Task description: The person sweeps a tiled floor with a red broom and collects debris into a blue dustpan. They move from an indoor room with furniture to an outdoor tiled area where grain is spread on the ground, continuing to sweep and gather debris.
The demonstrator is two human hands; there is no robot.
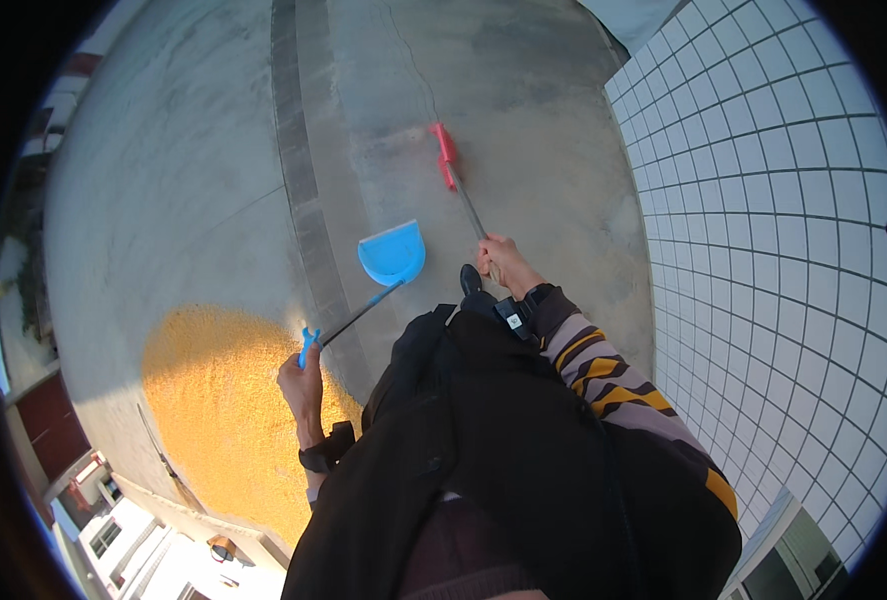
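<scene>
My left hand [303, 382] grips the blue handle end of a long-handled dustpan. The blue pan [392, 253] is at the far end of its dark pole, over the concrete floor; no debris can be made out in it. In my right hand [509, 264] is the pole of a broom, held partway along its length. Its red head [445, 156] is ahead of me, beyond the dustpan, with the bristles by the floor. A dark shoe [471, 279] shows just left of my right hand.
A wide spread of yellow grain [226, 405], possibly corn, covers the floor on my left. A white tiled wall [758, 217] rises on the right. Beyond the grain lies a long-handled tool [165, 461] beside a low ledge. A darker strip [304, 165] crosses the concrete floor [533, 97].
</scene>
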